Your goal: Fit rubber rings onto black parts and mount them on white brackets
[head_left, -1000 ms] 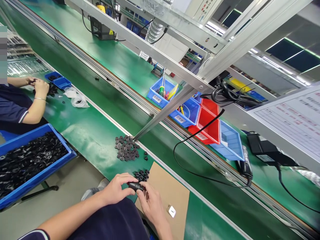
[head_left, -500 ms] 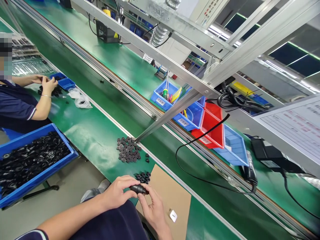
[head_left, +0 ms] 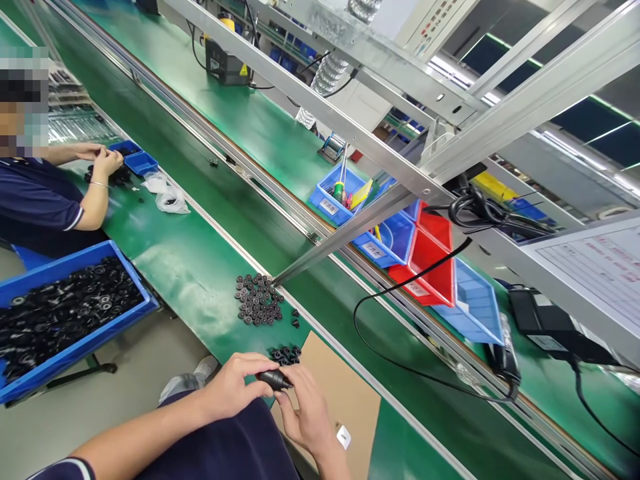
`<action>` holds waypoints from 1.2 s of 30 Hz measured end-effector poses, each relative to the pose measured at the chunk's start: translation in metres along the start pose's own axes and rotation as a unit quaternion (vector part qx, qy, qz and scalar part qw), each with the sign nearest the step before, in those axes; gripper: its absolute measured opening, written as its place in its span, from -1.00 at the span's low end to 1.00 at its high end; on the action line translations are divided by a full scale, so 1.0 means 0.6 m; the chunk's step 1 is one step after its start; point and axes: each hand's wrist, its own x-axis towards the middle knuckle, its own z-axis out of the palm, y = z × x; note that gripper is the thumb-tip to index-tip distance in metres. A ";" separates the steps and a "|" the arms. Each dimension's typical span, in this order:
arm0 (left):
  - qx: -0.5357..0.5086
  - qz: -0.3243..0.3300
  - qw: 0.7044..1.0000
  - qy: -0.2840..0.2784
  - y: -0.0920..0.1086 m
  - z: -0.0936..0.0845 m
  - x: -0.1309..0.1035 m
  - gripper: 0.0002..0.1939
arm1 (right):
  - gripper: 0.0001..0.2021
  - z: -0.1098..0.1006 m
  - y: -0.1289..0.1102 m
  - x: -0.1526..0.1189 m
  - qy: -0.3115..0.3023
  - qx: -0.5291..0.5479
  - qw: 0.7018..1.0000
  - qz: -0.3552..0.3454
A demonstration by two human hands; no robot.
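Observation:
A black, roughly cylindrical part (head_left: 273, 380) is held between both hands near the bottom middle. My left hand (head_left: 236, 385) pinches its left end between thumb and fingers. At its right end, the fingers of my right hand (head_left: 306, 405) close round it. Just beyond the hands lies a small cluster of black pieces (head_left: 285, 354). Farther off, many small round dark pieces (head_left: 257, 300) are spread on the green table (head_left: 200, 287). A brown cardboard sheet (head_left: 350, 393) lies under and right of my right hand, with a small white piece (head_left: 343, 437) on it.
A blue crate (head_left: 145, 300) full of black parts stands at the left. Behind it a co-worker's hands (head_left: 106, 160) are near small blue trays (head_left: 141, 163). A slanted metal post (head_left: 340, 235) rises from the table. Blue and red bins (head_left: 433, 257) and a black cable (head_left: 395, 363) lie beyond.
The view has shifted slightly, so the background sits farther right. My fingers have moved a little on the black part, which both hands still hold.

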 end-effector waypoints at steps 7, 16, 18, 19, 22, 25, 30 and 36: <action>0.045 0.052 0.998 0.006 -0.019 -0.002 0.000 -0.69 | -0.79 0.023 -0.016 -0.016 -0.030 0.080 0.974 0.208; -0.222 -0.233 0.943 -0.083 -0.010 0.002 0.015 -0.44 | -0.50 -0.021 0.007 -0.008 -0.029 -0.019 0.999 -0.023; -0.220 -0.229 0.947 -0.052 -0.014 0.010 0.012 -0.45 | -0.51 -0.019 0.013 -0.010 -0.012 -0.030 0.999 -0.030; -0.209 -0.218 0.953 -0.033 -0.014 0.014 0.010 -0.47 | -0.52 -0.017 0.015 -0.013 0.006 -0.029 0.999 -0.027; -0.149 -0.155 0.977 0.005 -0.011 0.027 0.002 -0.65 | -0.57 -0.007 0.016 -0.025 0.056 -0.008 0.998 0.001; -0.081 -0.093 0.992 0.024 -0.005 0.037 -0.007 -0.72 | -0.64 -0.001 0.007 -0.036 0.078 0.022 0.996 0.036; 0.012 0.023 0.999 0.027 -0.016 0.046 -0.025 -0.67 | -0.74 0.004 -0.012 -0.050 0.080 0.054 0.990 0.107; 0.003 0.059 0.998 0.010 -0.022 0.054 -0.028 -0.67 | -0.68 0.010 -0.016 -0.062 0.076 0.061 0.986 0.135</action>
